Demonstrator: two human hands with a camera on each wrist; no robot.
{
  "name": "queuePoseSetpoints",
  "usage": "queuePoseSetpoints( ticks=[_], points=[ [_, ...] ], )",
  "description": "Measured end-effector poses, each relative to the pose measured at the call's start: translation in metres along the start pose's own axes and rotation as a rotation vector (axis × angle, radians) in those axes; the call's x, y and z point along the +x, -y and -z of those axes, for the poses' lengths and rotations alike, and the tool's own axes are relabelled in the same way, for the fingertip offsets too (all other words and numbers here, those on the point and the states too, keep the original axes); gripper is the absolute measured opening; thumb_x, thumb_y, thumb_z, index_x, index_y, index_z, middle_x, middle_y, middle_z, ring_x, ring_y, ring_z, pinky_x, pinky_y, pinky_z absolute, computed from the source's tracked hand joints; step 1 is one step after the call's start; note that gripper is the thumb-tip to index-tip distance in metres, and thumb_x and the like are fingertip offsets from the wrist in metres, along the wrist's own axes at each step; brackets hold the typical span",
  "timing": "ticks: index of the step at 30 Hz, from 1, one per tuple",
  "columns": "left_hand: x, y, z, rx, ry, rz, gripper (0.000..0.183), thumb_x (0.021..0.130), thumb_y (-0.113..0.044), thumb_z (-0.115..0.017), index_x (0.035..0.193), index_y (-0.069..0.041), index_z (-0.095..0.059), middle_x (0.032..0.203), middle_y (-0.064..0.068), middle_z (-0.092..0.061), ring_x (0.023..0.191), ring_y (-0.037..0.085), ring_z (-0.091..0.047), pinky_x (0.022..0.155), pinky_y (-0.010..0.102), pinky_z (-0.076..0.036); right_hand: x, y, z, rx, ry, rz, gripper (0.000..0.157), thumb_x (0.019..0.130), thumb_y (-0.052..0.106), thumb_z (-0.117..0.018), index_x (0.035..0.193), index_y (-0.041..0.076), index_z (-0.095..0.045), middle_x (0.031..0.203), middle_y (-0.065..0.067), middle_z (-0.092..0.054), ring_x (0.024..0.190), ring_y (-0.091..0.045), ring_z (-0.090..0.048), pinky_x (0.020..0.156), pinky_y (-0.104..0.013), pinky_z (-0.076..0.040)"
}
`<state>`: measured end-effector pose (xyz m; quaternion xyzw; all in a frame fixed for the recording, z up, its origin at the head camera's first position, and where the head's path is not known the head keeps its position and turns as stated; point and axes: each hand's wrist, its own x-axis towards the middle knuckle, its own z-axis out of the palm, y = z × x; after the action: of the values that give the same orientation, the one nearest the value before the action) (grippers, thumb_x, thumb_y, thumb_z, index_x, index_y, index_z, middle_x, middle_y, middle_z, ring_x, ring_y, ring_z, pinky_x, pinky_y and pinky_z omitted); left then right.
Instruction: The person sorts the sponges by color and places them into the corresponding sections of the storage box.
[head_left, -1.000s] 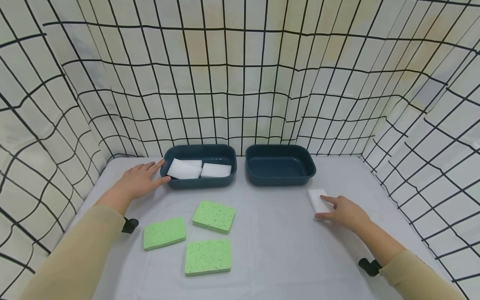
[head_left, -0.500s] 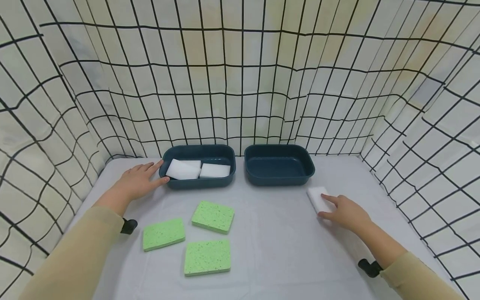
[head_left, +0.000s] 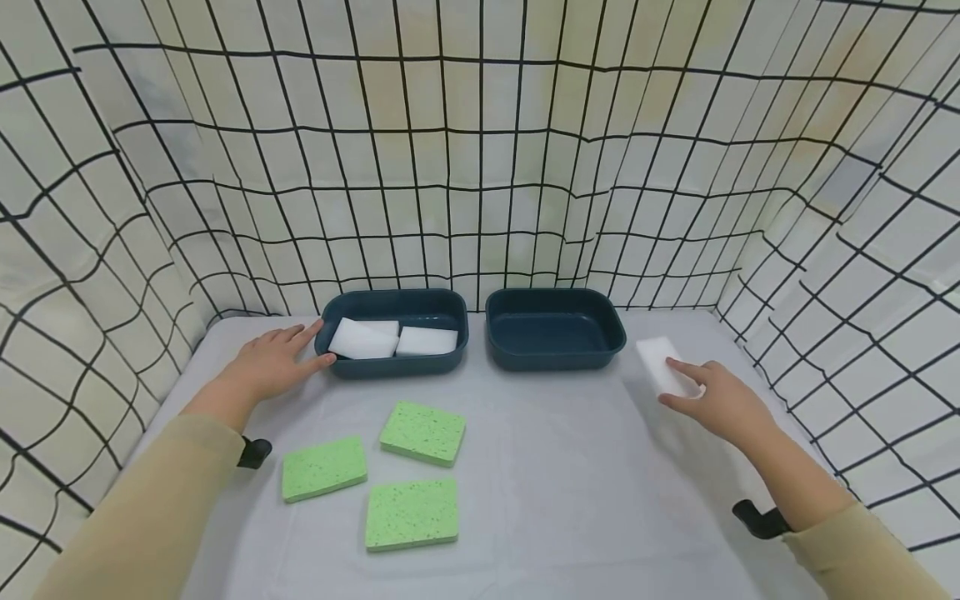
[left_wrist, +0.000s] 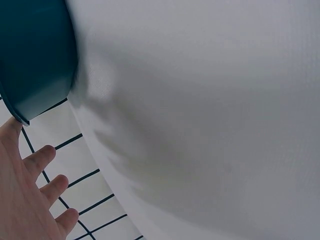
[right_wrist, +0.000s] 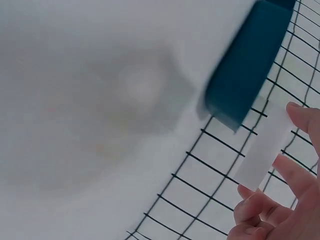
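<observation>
My right hand (head_left: 723, 408) pinches a white sponge (head_left: 663, 364) between thumb and fingers, raised over the cloth to the right of the right-hand dark blue tub (head_left: 555, 361). In the right wrist view the white sponge (right_wrist: 262, 150) is seen edge-on, with fingertips along its side. My left hand (head_left: 273, 367), fingers spread, touches the left end of the other dark blue tub (head_left: 397, 367). Two white sponges lie flat in that tub, and a third, tilted one (head_left: 363, 340) overlaps them. The left wrist view has one fingertip right at the rim of the tub (left_wrist: 40, 55).
Three green speckled sponges lie on the white cloth (head_left: 555, 500) in front of the left tub: one at left (head_left: 325, 468), one behind (head_left: 422, 433), one nearest me (head_left: 412, 515). A black wire grid (head_left: 480, 187) stands behind and on both sides.
My right hand has lifted the white sponge off the cloth and carried it up and a little to the right. My left hand stays at the tub.
</observation>
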<state>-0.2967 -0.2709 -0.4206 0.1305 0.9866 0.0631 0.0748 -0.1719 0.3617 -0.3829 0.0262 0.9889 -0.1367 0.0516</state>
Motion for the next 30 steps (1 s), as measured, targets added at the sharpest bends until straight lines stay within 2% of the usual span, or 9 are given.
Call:
queuePoseSetpoints(
  ticks=[5,9,14,16,21,26,30],
  points=[
    [0.001,0.002,0.0,-0.002,0.0,0.007,0.097,0.092,-0.08,-0.026,0.161,-0.013,-0.011,0.156,0.031,-0.022,0.139,0.057,-0.019,0.106,0.075,-0.017,0.003,0.006,0.014,0.014,-0.061,0.03,0.088,0.083,0.07,-0.063,0.151,0.017,-0.043,0.134,-0.028,-0.046,0.105,-0.04,-0.054,0.072,-0.047,-0.05],
    [0.0,0.003,0.001,-0.001,0.001,0.011,0.097,0.091,-0.08,-0.026,0.161,-0.014,-0.011,0.156,0.032,-0.022,0.139,0.057,-0.019,0.106,0.075,-0.018,0.007,0.015,0.027,0.02,-0.079,0.047,0.087,0.084,0.071,-0.062,0.151,0.019,-0.044,0.139,-0.026,-0.045,0.116,-0.044,-0.05,0.08,-0.055,-0.05],
    [-0.002,0.003,0.003,0.002,0.001,0.016,0.096,0.093,-0.078,-0.027,0.16,-0.012,-0.012,0.156,0.032,-0.022,0.139,0.057,-0.02,0.106,0.075,-0.018,0.016,0.04,0.036,0.023,-0.069,0.071,0.081,0.085,0.069,-0.063,0.15,0.024,-0.047,0.145,-0.021,-0.045,0.112,-0.038,-0.054,0.08,-0.052,-0.051],
    [-0.003,0.003,0.003,0.006,0.003,0.017,0.096,0.093,-0.078,-0.027,0.16,-0.012,-0.012,0.156,0.032,-0.021,0.138,0.057,-0.02,0.106,0.075,-0.018,0.021,0.053,0.036,0.03,-0.063,0.093,0.075,0.086,0.064,-0.066,0.148,0.025,-0.049,0.147,-0.02,-0.046,0.11,-0.037,-0.056,0.082,-0.052,-0.052],
    [-0.005,0.002,0.001,0.022,0.003,0.016,0.095,0.093,-0.078,-0.025,0.16,-0.013,-0.011,0.156,0.032,-0.022,0.138,0.058,-0.021,0.106,0.074,-0.02,0.038,0.089,0.028,0.028,-0.035,0.156,0.064,0.088,0.051,-0.071,0.146,0.027,-0.053,0.15,-0.018,-0.044,0.122,-0.039,-0.052,0.094,-0.058,-0.047],
    [-0.004,0.001,0.0,0.023,-0.007,0.009,0.094,0.094,-0.077,-0.026,0.16,-0.013,-0.012,0.156,0.032,-0.023,0.137,0.058,-0.022,0.106,0.073,-0.022,0.056,0.124,0.018,0.031,-0.018,0.213,0.061,0.087,0.048,-0.074,0.143,0.029,-0.057,0.149,-0.013,-0.046,0.131,-0.037,-0.047,0.098,-0.056,-0.045],
    [-0.003,0.0,0.0,0.017,-0.013,0.003,0.094,0.093,-0.078,-0.026,0.161,-0.014,-0.011,0.156,0.031,-0.023,0.138,0.057,-0.022,0.107,0.073,-0.021,0.069,0.154,0.013,0.065,0.002,0.244,0.062,0.085,0.05,-0.076,0.141,0.033,-0.057,0.148,-0.006,-0.048,0.131,-0.031,-0.048,0.099,-0.053,-0.046]
  ],
)
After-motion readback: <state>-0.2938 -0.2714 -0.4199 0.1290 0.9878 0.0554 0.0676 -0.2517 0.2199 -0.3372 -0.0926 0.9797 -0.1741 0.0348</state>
